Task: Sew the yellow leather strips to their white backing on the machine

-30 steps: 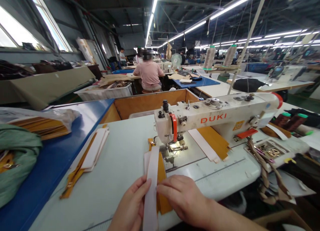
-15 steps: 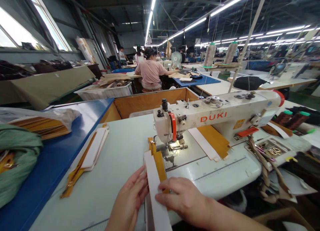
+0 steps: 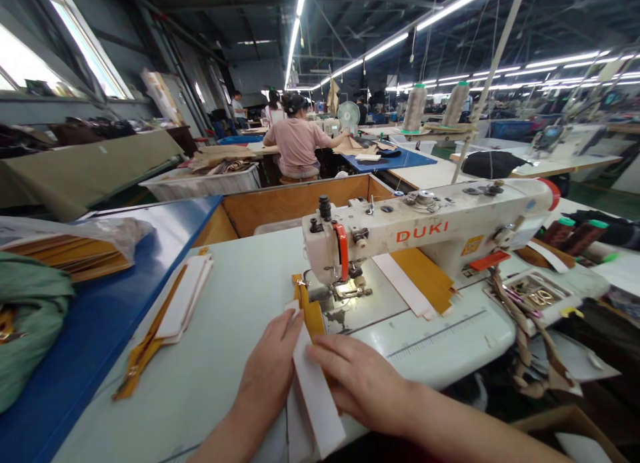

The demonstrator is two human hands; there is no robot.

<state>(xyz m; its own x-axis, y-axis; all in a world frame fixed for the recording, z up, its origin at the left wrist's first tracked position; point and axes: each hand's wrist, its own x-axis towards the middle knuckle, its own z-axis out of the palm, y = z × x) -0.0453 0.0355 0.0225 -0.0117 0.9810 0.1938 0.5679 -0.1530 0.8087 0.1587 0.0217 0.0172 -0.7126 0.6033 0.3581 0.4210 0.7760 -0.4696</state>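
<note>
A long white strip (image 3: 315, 403) lies over a mustard-yellow piece (image 3: 314, 316) with a zipper pull at its far end, in front of the sewing machine (image 3: 380, 233). My left hand (image 3: 270, 363) closes on the strip's left edge near its far end, thumb on top. From the right, my right hand (image 3: 363, 376) grips the opposite edge, some fingers hidden under it. The presser foot (image 3: 350, 289) stands just right of the yellow piece, apart from it. A second white strip (image 3: 300, 423) shows partly beneath the first.
White strips (image 3: 183, 299) and a yellow zipper piece (image 3: 137, 363) lie on the table's left. Yellow panels (image 3: 423, 279) rest under the machine arm. At right is a tray (image 3: 537, 296) of metal rings. A co-worker (image 3: 297, 146) sits ahead with their back to me.
My left hand has moved forward along the white strip, and its thumb now presses on top. My right hand has shifted slightly toward the far end. The view has moved a little.
</note>
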